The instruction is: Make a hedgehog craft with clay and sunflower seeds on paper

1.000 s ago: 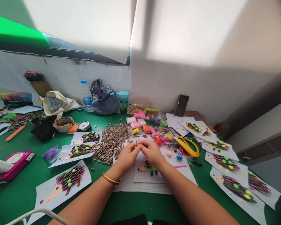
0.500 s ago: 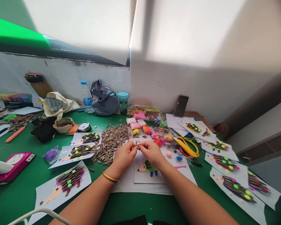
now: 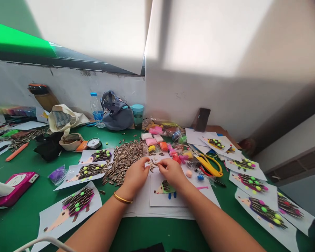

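In the head view, my right hand (image 3: pixel 173 172) pinches a sunflower seed between thumb and fingertips above the white paper. My left hand (image 3: pixel 136 175) is close by on the left, its thumb and forefinger a little apart with nothing seen between them. A few loose striped sunflower seeds (image 3: pixel 151 166) lie between the hands. Below them a hedgehog picture (image 3: pixel 165 188) rests on the paper, with a pink face, a green body with some seeds on it and blue legs. My right hand hides part of it. A large heap of sunflower seeds (image 3: pixel 126 157) spreads beside my left hand.
Seed-covered hedgehog pictures (image 3: pixel 78 203) lie left and right. Bags of coloured clay (image 3: pixel 150 141), yellow-handled scissors (image 3: pixel 210 166) and a blue clay lump (image 3: pixel 200 177) sit beyond my hands. A phone (image 3: pixel 202 119) leans on the wall; a cup (image 3: pixel 138 117) stands behind.
My hands were together at the fingertips and have moved apart. My left hand has shifted slightly left, and the loose seeds between them now show.
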`<state>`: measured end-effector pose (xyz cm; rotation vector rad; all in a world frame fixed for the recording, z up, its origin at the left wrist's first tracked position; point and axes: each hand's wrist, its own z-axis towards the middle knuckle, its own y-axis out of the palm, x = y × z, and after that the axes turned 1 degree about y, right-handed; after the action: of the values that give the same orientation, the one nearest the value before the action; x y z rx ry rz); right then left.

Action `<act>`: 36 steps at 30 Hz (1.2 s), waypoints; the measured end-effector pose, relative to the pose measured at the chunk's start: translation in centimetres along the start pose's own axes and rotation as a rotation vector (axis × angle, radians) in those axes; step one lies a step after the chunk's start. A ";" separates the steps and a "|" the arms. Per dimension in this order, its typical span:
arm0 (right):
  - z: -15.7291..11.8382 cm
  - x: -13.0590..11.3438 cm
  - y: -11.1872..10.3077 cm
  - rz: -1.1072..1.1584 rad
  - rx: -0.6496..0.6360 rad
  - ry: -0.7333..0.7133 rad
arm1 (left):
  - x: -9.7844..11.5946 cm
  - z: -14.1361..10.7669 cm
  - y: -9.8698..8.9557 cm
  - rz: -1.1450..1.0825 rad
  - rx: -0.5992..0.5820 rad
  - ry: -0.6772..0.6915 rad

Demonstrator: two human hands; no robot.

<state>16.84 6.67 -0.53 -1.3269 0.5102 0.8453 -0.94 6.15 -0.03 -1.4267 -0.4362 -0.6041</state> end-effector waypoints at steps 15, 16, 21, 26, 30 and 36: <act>-0.1 -0.5 0.4 0.472 0.009 -0.013 | 2.0 -0.9 0.3 -1.171 -0.324 -0.283; -0.1 -0.5 0.4 0.479 0.014 -0.004 | 2.0 -0.9 0.3 -1.159 -0.316 -0.280; 0.3 0.3 -0.4 0.459 0.031 0.074 | 1.5 -0.6 0.7 -0.843 -0.154 -0.118; -0.3 2.0 -2.7 0.361 0.010 0.078 | 0.9 -0.7 1.1 -0.323 -0.128 0.069; -0.9 2.5 -3.5 0.163 0.005 0.078 | 0.9 -0.9 0.7 -0.044 -0.101 0.064; -0.5 1.5 -2.7 -0.145 -0.056 -0.081 | 0.7 -0.4 -0.7 0.181 -0.022 0.030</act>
<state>19.94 6.49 -0.11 -1.3580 0.3254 0.7943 -0.88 5.62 0.85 -1.4579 -0.2738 -0.4851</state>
